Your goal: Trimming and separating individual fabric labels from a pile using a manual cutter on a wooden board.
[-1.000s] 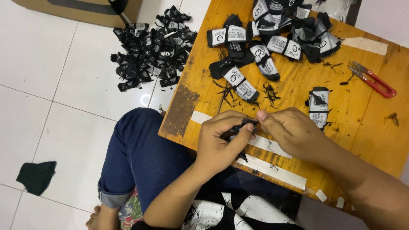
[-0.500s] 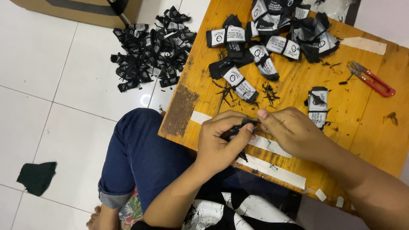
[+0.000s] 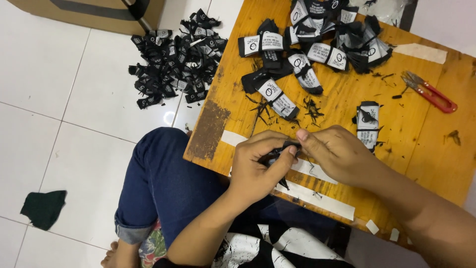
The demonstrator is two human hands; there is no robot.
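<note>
**Both hands pinch one small black label at the table's near edge**

Nearest the camera, a knee in blue jeans pushes under the wooden table. Just above it, the left hand and right hand meet fingertip to fingertip. Between them sits a small black label, gripped from both sides: the left thumb and fingers are curled tight around its lower part, the right thumb and forefinger nip its top end. It is held just over the table's near edge, above strips of pale tape.

At one o'clock from the hands, a single folded black-and-white label lies alone. Further, at two o'clock, red thread snips rest on the wood. At twelve o'clock, at the far edge, more labels lie in a loose heap. At ten o'clock, off the table, a pile of black labels is spread on the white floor tiles.
</note>
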